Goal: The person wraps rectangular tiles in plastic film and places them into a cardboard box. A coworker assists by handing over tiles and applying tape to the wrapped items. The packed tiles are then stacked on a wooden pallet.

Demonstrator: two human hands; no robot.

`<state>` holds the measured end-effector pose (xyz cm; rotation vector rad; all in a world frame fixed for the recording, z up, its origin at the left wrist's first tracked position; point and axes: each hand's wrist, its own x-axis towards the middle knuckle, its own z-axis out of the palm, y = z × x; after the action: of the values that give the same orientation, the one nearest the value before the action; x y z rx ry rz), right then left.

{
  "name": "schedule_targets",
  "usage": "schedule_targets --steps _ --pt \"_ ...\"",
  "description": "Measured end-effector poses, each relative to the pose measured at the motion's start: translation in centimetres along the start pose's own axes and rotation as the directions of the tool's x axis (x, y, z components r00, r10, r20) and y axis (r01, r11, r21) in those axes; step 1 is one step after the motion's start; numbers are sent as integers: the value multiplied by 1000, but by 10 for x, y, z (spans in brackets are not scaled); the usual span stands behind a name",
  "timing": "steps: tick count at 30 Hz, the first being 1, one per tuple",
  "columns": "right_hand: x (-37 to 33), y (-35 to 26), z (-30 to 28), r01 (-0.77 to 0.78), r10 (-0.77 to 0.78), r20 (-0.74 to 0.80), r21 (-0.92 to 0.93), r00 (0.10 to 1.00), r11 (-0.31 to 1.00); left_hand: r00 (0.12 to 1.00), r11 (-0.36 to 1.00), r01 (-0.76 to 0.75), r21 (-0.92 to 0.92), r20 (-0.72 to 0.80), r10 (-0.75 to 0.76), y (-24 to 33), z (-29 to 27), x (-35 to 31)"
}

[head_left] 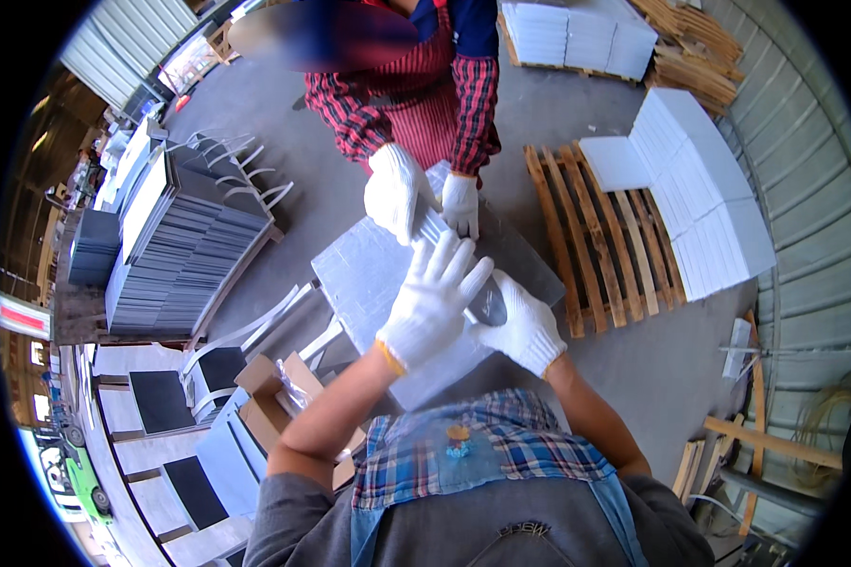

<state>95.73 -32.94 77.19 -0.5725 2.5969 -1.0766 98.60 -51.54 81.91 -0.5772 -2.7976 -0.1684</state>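
Between me and a co-worker lies a grey slab stack (pixel 369 269) with a shiny, film-like surface. My left hand (pixel 424 302), in a white knit glove with a yellow cuff, is over it with fingers spread. Just to its right, my right hand (pixel 525 326), also gloved in white, curls its thumb and fingers around a shiny clear piece (pixel 486 304), perhaps tape or film; its kind is unclear. A shiny strip (pixel 432 227) runs from near my left fingertips toward the co-worker's gloved hand (pixel 397 194). Another gloved co-worker's hand (pixel 460 203) touches the far side of the stack.
Wooden pallets (pixel 600 236) with white slabs (pixel 700 203) stand at right. Grey slabs (pixel 189 250) with loose straps are stacked at left. Nearer left are an open cardboard box (pixel 265 402) and more dark slabs (pixel 161 402). Timber pieces (pixel 775 442) lie by the right wall.
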Motion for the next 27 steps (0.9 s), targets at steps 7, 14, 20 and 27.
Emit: schedule_targets --steps 7,14,20,27 --pt "-3 53 29 22 126 -184 642 975 766 956 948 -263 -177 86 281 -28 31 26" --pt "15 135 136 180 773 128 937 621 -300 941 945 -299 -132 125 315 -35 37 28" --pt "32 129 178 374 730 220 742 647 -556 931 930 -327 -168 115 348 -42 37 32" --pt "34 127 166 391 807 192 797 559 -460 908 914 -361 -187 152 390 -45 35 42"
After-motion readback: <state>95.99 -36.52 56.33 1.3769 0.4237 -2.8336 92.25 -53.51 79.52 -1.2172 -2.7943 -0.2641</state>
